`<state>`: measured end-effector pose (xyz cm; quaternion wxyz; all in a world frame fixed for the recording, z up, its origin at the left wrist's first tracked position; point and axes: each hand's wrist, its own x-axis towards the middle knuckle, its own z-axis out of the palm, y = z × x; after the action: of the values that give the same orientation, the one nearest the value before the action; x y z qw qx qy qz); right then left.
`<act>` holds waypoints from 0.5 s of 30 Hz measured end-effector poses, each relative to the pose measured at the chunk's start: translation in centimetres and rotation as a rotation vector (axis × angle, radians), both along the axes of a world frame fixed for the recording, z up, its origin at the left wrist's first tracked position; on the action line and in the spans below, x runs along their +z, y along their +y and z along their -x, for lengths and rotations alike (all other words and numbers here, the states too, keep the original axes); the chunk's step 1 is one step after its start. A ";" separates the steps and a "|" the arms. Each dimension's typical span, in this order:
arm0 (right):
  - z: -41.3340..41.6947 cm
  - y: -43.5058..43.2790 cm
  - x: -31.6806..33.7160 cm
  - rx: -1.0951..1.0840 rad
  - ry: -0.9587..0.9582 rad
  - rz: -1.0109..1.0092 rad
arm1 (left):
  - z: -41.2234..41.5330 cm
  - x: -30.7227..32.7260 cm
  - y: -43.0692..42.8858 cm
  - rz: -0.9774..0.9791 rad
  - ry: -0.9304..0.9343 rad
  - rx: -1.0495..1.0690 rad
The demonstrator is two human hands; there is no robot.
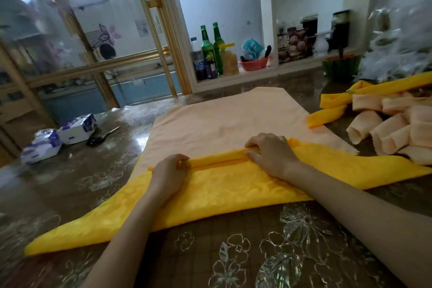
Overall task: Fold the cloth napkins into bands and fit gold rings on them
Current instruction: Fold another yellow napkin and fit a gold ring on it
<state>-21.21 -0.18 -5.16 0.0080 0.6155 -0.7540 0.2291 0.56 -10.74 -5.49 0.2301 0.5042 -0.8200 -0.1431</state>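
The napkin, a yellow one, lies spread flat on the desk, its far part overlapping a peach cloth. It lies flat so that its far edge can be turned over evenly, and that edge is already doubled into a narrow fold running crosswise.

Both grips sit on this fold, well apart, likely to keep the band straight along its length. The left grip has its fingers curled down over the left end of the fold. The right grip pinches the fold's right end between curled fingers and thumb. Neither is open, and each holds only napkin. The fold runs between the two grips, and the flat remainder of the napkin stretches from under the palms and wrists towards the person. Its corners trail out to the left and right.

I judge the banding early, with most of the cloth unfolded. At the right, peach rolls and yellow bands lie heaped out of the way. I cannot make out any ring.
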 end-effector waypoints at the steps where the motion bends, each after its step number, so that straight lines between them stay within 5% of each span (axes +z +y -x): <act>1: 0.0 0.0 0.2 -0.003 -0.004 0.024 | 0.0 0.3 0.2 0.019 0.006 0.015; 6: -0.4 0.7 0.7 0.040 0.077 0.104 | -0.3 1.8 1.1 0.073 -0.057 -0.014; 12: -0.9 1.5 1.0 0.168 0.180 0.027 | 0.5 2.9 2.7 0.150 0.122 -0.087; 15: -1.1 1.8 1.1 0.186 0.161 -0.048 | 1.6 1.8 3.1 0.077 0.004 -0.158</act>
<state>-20.14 1.65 -4.06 0.0326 0.6991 -0.6960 0.1606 -0.99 -7.68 -3.68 0.2387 0.4283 -0.8618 -0.1302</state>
